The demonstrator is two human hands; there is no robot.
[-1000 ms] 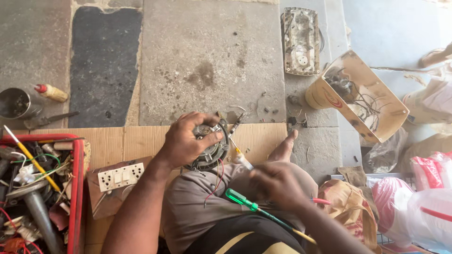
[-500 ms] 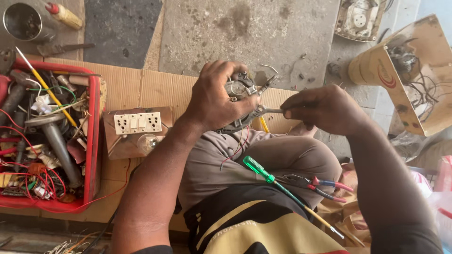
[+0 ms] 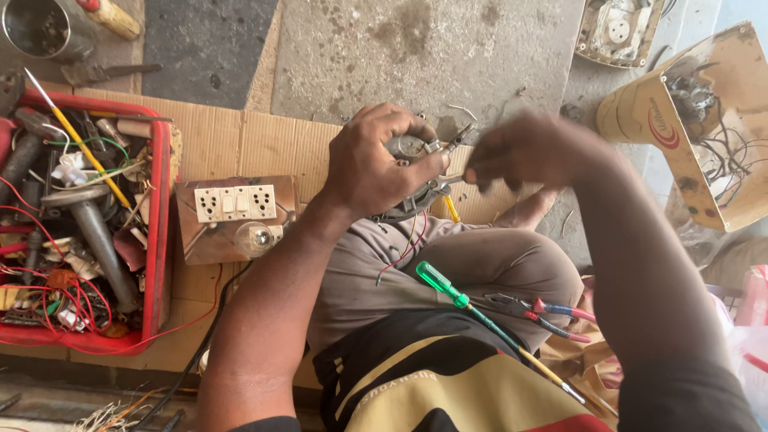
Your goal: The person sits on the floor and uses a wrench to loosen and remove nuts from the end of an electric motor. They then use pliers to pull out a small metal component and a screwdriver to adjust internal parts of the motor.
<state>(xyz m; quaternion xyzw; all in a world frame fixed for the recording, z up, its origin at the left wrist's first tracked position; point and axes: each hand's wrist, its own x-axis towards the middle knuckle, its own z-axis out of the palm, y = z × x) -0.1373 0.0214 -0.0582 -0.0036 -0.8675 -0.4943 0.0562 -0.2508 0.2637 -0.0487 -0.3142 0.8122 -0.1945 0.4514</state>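
Note:
My left hand (image 3: 378, 163) grips a small metal motor (image 3: 413, 186) held over my knee, fingers wrapped across its top. My right hand (image 3: 530, 149), blurred, pinches a thin metal tool whose yellow handle (image 3: 451, 208) pokes out below the motor, its tip at the motor's right side. Thin red and yellow wires (image 3: 408, 248) hang from the motor onto my grey trousers. A green-handled screwdriver (image 3: 456, 298) and red-handled pliers (image 3: 538, 310) lie on my lap.
A red crate (image 3: 158, 240) full of tools and wires stands at the left on cardboard. Beside it is a wooden switch-and-socket board (image 3: 237, 210) with a bulb. A metal cup (image 3: 38, 27) sits top left; an open cardboard box (image 3: 698, 120) of wires at right.
The view has shifted further left and down. My right hand rose from the knee up to the motor's right side with the tool. My left hand keeps its grip on the motor.

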